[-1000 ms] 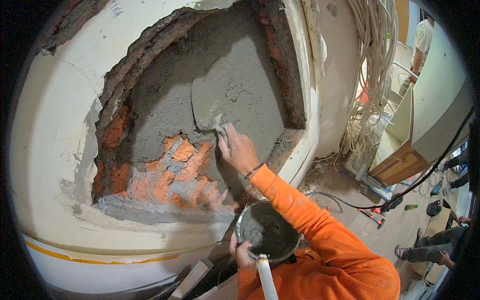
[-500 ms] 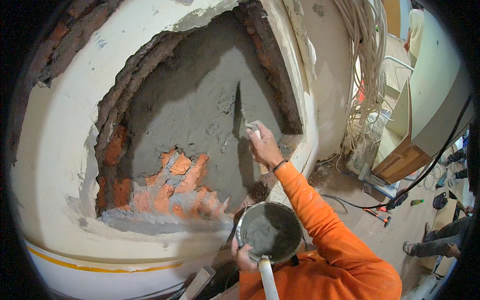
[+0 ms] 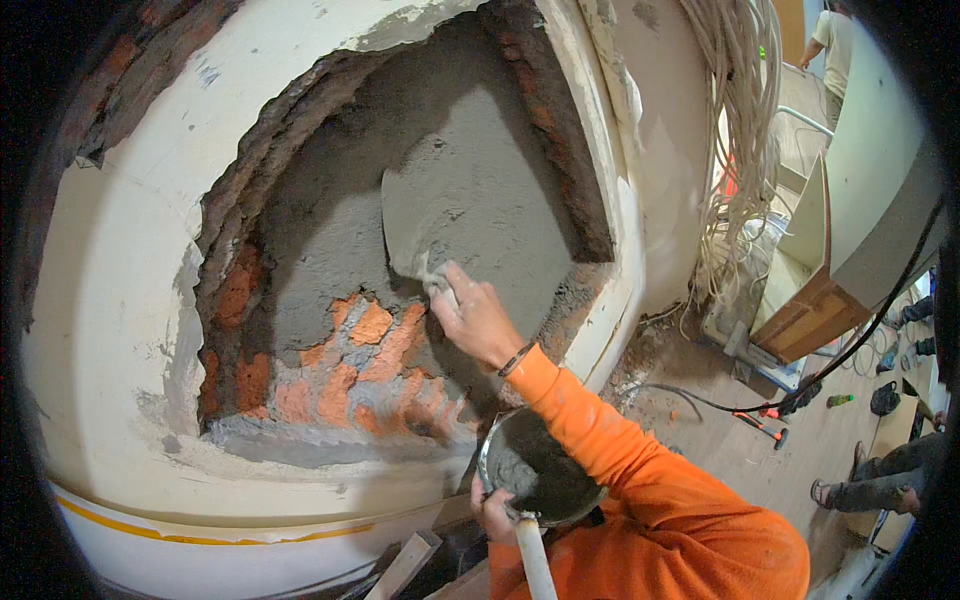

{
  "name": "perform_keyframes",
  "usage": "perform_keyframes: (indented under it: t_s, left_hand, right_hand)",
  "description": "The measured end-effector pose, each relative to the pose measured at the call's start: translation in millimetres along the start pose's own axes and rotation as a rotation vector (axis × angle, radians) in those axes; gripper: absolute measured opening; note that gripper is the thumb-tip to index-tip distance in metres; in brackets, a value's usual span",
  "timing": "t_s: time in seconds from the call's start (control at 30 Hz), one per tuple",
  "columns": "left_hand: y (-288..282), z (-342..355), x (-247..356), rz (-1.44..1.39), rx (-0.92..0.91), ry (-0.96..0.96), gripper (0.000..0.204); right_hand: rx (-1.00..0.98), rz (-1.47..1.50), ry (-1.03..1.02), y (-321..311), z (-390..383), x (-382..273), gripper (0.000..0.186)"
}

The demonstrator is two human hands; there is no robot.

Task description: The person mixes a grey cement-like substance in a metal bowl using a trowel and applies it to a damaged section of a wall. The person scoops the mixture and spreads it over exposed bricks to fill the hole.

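Note:
My right hand [image 3: 470, 315] is closed round the handle of a trowel, whose mortar-smeared blade [image 3: 405, 228] lies against the wet grey mortar [image 3: 470, 200] in a wall recess. Low in that recess, orange brick [image 3: 372, 325] shows bare, just left of the hand. Below, my left hand [image 3: 494, 515] grips the rim of a round metal pot [image 3: 484, 462] with a long pale handle [image 3: 537, 562]. Grey mortar [image 3: 515, 470] sits inside the pot, partly hidden behind my orange right sleeve.
Broken plaster [image 3: 190, 330] edges the recess. Bundled pale cables [image 3: 745, 130] hang on the right, near a tilted cabinet [image 3: 805, 300]. A black cable [image 3: 840, 360] crosses there. A hammer-like tool [image 3: 762, 427] lies on the floor. Other people's legs [image 3: 880, 485] show at far right.
My right hand and the trowel have moved left and slightly down across the mortar, and the blade now shows its broad face. The left hand still holds the pot.

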State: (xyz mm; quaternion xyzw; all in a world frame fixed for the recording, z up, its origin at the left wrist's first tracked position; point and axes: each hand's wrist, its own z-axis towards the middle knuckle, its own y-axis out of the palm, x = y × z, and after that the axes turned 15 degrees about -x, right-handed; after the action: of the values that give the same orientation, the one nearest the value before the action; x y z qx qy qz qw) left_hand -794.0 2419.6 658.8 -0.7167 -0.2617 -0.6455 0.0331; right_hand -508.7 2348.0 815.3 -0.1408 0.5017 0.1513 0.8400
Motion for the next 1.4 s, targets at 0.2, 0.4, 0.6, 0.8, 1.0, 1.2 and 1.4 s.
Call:
perform_keyframes:
  t_s: [0.2,0.4,0.6,0.8,1.0,1.2,1.4]
  left_hand:
    - [19.7,-4.5,16.5,-0.016,0.046,0.002,0.066]
    - [14.9,-6.5,14.4,-0.043,0.058,-0.032,0.066]
    - [15.7,-12.3,8.6,-0.058,0.137,-0.066,0.068]
    - [17.1,-11.5,9.1,-0.032,0.13,-0.059,0.069]
    - [24.0,-12.7,11.7,-0.066,0.115,0.05,0.065]
    - [21.6,-12.2,15.6,-0.083,0.109,0.021,0.065]
    - [17.2,-14.1,8.2,-0.085,0.169,-0.001,0.064]
  right_hand:
    - [-0.361,0.891,0.133,6.0,-40.1,11.2,0.016]
    - [-0.233,1.39,0.259,7.7,-73.7,30.1,0.013]
    - [0.012,-0.039,0.053,-1.2,-37.9,88.2,0.023]
    - [-0.165,-0.487,0.012,8.8,-63.0,115.2,0.026]
    - [-0.203,-0.259,0.074,-13.2,-119.7,136.4,0.026]
    - [0.008,-0.583,-0.089,-65.1,-115.3,168.5,0.03]
    - [-0.343,-0.897,-0.189,-134.3,-67.5,166.8,0.028]
